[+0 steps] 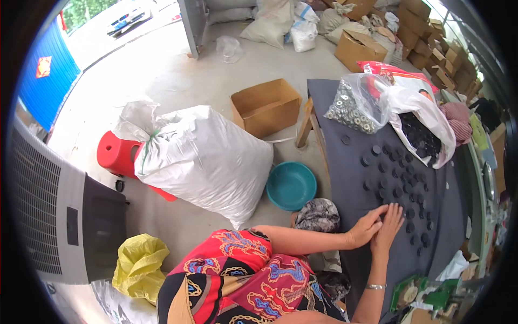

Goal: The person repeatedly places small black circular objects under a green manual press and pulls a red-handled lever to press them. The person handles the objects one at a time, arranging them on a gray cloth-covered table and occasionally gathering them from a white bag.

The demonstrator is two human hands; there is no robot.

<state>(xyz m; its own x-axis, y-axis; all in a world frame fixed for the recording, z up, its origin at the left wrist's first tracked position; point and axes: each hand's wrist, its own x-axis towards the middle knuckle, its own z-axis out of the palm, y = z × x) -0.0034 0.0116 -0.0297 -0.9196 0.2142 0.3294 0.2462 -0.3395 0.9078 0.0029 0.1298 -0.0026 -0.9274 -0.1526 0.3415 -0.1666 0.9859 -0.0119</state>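
Observation:
My left hand [365,229] and my right hand [386,231] meet over the dark grey cloth on the table [359,191]. The left one's fingers reach out to the right one and touch or overlap it. Its fingertips are partly hidden, but nothing shows in its grip. My right hand lies with fingers stretched forward, palm down, beside the small black round caps [398,192]. Several of these caps are spread over the cloth ahead and to the right of my hands. Whether anything lies beneath my hands is hidden. A bracelet [376,287] circles my right wrist.
Farther along the table lie a clear bag of metal ring-shaped parts [353,108] and an open white bag of black pieces [418,143]. A green hand machine [426,294] sits lower right. Left stand a teal basin [292,186], a full white sack [208,156] and a cardboard box [267,110].

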